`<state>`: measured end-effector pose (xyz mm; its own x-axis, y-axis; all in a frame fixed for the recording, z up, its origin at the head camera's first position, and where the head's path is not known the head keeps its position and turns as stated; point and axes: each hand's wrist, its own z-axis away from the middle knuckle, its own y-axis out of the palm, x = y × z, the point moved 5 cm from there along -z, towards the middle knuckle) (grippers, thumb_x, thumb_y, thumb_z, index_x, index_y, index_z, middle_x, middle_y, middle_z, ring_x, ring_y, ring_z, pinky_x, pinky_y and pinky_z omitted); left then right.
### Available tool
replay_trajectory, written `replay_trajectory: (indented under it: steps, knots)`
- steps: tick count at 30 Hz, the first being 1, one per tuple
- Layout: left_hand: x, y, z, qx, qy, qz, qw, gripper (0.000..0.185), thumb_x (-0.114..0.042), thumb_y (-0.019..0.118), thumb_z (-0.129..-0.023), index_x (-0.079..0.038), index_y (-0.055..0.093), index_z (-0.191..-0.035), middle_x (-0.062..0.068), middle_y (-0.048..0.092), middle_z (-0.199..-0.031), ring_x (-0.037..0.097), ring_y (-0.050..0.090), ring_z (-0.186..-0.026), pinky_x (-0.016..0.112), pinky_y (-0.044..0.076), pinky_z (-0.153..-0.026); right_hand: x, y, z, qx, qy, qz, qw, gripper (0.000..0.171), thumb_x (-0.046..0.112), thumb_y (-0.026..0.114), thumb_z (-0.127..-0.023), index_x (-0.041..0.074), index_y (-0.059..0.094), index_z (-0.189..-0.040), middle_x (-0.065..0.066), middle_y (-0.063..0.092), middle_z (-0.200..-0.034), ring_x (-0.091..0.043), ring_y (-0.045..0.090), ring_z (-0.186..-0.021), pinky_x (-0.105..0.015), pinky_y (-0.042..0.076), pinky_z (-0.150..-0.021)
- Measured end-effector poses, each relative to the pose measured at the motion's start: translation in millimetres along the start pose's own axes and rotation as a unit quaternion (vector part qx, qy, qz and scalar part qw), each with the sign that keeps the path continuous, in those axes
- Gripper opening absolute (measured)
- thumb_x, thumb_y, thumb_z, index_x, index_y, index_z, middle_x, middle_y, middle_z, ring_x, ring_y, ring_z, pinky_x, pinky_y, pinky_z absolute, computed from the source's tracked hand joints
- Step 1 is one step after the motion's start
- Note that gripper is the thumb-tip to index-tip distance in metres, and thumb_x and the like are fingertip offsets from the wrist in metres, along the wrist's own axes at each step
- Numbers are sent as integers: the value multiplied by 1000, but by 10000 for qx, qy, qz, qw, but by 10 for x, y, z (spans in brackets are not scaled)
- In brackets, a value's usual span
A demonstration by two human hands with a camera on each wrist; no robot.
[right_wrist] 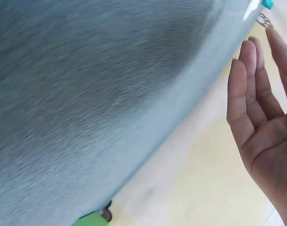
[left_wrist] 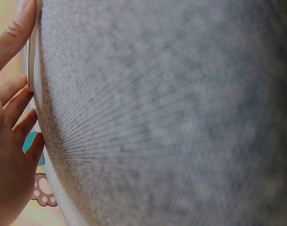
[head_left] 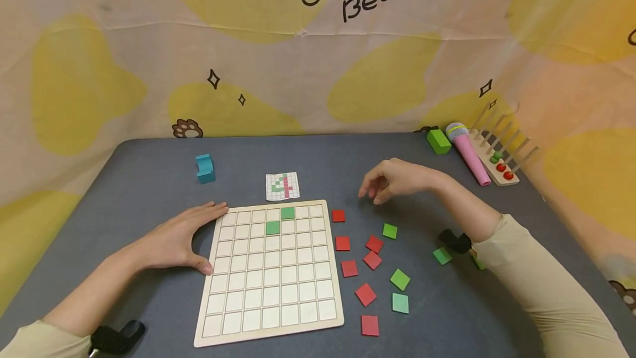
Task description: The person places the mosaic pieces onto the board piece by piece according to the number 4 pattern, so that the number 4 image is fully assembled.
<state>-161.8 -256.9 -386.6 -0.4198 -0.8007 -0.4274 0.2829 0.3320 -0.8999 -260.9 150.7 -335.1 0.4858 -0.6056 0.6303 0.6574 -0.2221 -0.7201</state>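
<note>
The person's left hand lies flat on the grey table, fingers straight, thumb and fingertips touching the left edge of the pale wooden grid board. Two green square tiles sit in the board's far rows, touching corner to corner. The right hand hovers above the table to the right of the board, fingers relaxed and loosely spread, holding nothing. Nearest it lies a small red square tile, with more loose red and green tiles scattered nearer. A small pattern card lies just beyond the board.
</note>
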Motion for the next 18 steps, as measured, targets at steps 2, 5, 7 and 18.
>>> replay_trajectory:
  steps: [2,5,7,18]
  knots:
    - [1,-1,0,2,5,-4,10000,123,-75,79,-54,-11,39,-152,13,40,-158,45,33,-145,66,34,-108,-52,45,29,234,40,-144,9996,25,3,73,-85,11,74,-109,-11,72,-98,-13,64,-86,-24,55,-76]
    - [5,5,-3,6,17,-7,10000,124,-75,79,-54,-11,38,-152,14,40,-158,45,33,-145,66,34,-108,-120,118,76,565,99,-388,9976,27,0,71,-85,10,74,-110,-12,71,-99,-14,63,-89,-23,55,-77]
    - [7,6,-4,3,19,-10,10000,124,-75,79,-54,-11,38,-152,14,40,-157,46,33,-145,66,34,-108,-166,162,104,742,123,-494,9959,27,-1,70,-85,10,74,-109,-12,70,-98,-14,63,-89,-23,54,-78]
    - [8,-1,-1,5,-18,-46,10000,124,-76,78,-54,-11,38,-152,13,40,-157,45,33,-145,66,35,-108,-301,285,182,1147,174,-672,9910,33,-1,78,-76,14,77,-105,-12,63,-93,-19,57,-89,-22,52,-78]
